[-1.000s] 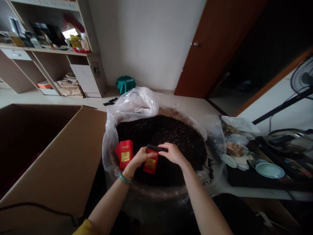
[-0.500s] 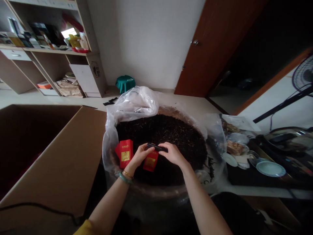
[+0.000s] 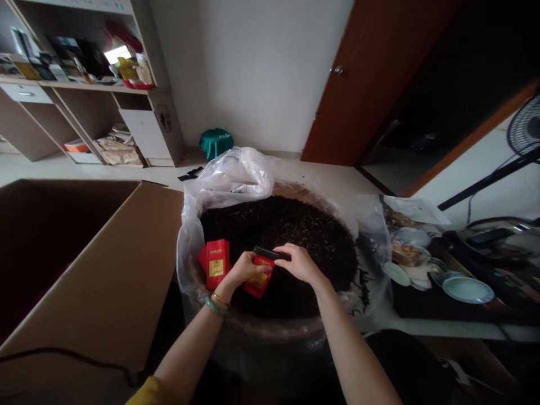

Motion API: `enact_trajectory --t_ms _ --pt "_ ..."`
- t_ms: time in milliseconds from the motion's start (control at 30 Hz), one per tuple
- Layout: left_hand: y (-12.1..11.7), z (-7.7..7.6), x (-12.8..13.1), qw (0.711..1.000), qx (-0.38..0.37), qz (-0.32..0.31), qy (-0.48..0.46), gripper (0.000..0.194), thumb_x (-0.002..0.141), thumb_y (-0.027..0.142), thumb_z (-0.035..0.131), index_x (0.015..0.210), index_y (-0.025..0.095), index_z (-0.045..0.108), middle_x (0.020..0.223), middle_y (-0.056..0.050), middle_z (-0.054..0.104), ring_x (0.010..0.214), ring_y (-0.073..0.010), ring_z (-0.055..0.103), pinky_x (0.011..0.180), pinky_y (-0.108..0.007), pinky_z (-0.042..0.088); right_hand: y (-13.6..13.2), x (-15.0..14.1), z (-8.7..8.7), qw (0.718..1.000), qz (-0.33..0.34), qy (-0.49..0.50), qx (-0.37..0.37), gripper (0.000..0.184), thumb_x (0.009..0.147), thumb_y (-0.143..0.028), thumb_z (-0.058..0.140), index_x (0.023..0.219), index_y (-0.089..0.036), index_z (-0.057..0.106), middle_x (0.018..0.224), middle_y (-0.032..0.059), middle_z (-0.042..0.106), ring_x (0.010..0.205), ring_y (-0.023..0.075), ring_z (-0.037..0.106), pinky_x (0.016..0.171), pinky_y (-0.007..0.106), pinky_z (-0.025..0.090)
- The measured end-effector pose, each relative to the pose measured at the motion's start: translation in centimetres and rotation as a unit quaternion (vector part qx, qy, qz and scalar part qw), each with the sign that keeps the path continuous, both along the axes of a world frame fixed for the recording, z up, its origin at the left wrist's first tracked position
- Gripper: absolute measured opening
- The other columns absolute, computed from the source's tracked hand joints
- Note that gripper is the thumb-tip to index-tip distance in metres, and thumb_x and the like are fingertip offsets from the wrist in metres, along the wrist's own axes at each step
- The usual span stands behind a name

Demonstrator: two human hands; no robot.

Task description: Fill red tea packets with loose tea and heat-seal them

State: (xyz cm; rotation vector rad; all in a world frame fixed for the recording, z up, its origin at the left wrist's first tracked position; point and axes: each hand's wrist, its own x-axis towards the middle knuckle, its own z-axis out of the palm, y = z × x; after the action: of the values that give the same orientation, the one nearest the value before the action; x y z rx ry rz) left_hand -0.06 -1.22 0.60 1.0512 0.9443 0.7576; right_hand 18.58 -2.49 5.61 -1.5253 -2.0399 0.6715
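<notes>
Packet (image 3: 255,285), newly tilted, is pinched by left hand (image 3: 241,270); bar (image 3: 267,253), gripped by right hand (image 3: 301,263), is seemingly being aligned above.

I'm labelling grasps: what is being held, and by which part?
The left hand holds a red packet by its upper part; the right hand grips a dark bar near its right end.
</notes>
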Motion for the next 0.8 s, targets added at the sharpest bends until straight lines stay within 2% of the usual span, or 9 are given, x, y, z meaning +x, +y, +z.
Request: enact_trajectory --t_ms 300,600,800 --pt "0.1 -0.3 0.0 1.000 0.005 0.000 0.013 0.042 0.048 0.036 0.086 0.077 0.010 0.069 0.065 -0.002 0.069 0.055 -0.0140 0.061 0.054 -0.023 0.047 0.2 0.2 -0.5 1.000 0.001 -0.001 0.010 0.028 0.072 -0.017 0.069 0.100 -0.022 0.070 0.095 0.0038 0.069 0.088 0.0192 0.065 0.083 0.031 0.048" --pt "-0.1 0.9 0.2 0.999 0.018 0.041 -0.018 0.044 0.054 0.039 0.084 0.084 0.010 0.071 0.076 -0.005 0.073 0.062 -0.0154 0.064 0.059 -0.024 0.049 0.1 -0.1 -0.6 1.000 -0.017 -0.015 -0.002 0.029 0.074 -0.019 0.068 0.102 -0.024 0.070 0.094 0.0039 0.068 0.087 0.0198 0.065 0.078 0.030 0.049" --pt "0.1 0.4 0.2 0.998 -0.005 0.059 -0.017 0.040 0.049 0.036 0.086 0.076 0.010 0.070 0.070 -0.003 0.072 0.061 -0.0155 0.063 0.058 -0.024 0.049 0.2 0.1 -0.9 0.999 0.010 0.037 -0.024 0.031 0.073 -0.017 0.068 0.103 -0.024 0.069 0.102 0.0045 0.070 0.095 0.0209 0.065 0.086 0.034 0.049"
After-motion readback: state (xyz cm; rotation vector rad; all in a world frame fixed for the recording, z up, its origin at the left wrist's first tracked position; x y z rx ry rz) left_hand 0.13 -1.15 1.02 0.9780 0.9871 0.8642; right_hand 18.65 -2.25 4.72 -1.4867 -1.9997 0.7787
